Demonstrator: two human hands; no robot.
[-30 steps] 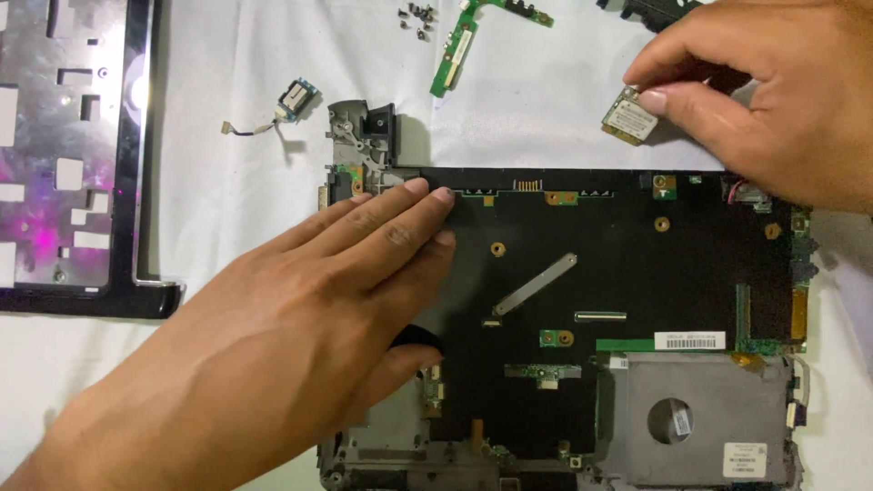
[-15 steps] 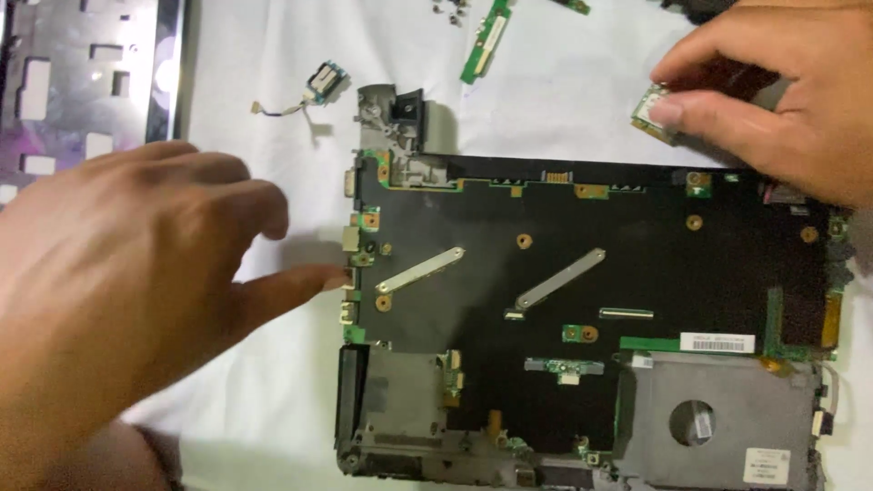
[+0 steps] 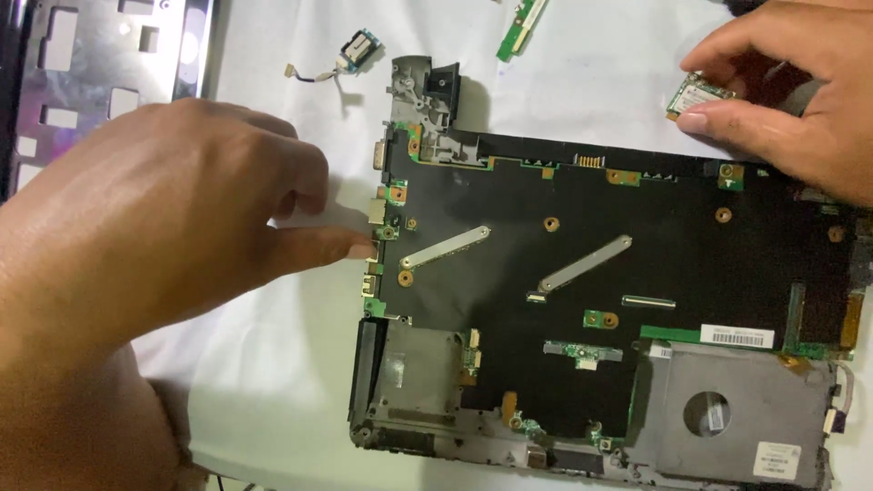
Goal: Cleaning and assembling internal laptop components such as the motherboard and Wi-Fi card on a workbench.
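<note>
Under your left hand [image 3: 155, 236] lies a white cloth [image 3: 273, 364], matt and softly creased, and on it the laptop base [image 3: 618, 300] shows a matt black film sheet crossed by two dull silver metal strips [image 3: 446, 247], with brushed grey metal covers [image 3: 727, 409] at the lower corners. The small card [image 3: 693, 94] your right hand [image 3: 791, 82] pinches looks green circuit board with a pale label, and the panel [image 3: 100, 82] at top left is shiny bare metal framed in glossy black plastic.

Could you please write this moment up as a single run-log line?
left hand: thumb at left edge of laptop base | right hand: pinching small green card above the base | surface: white sheet
</note>
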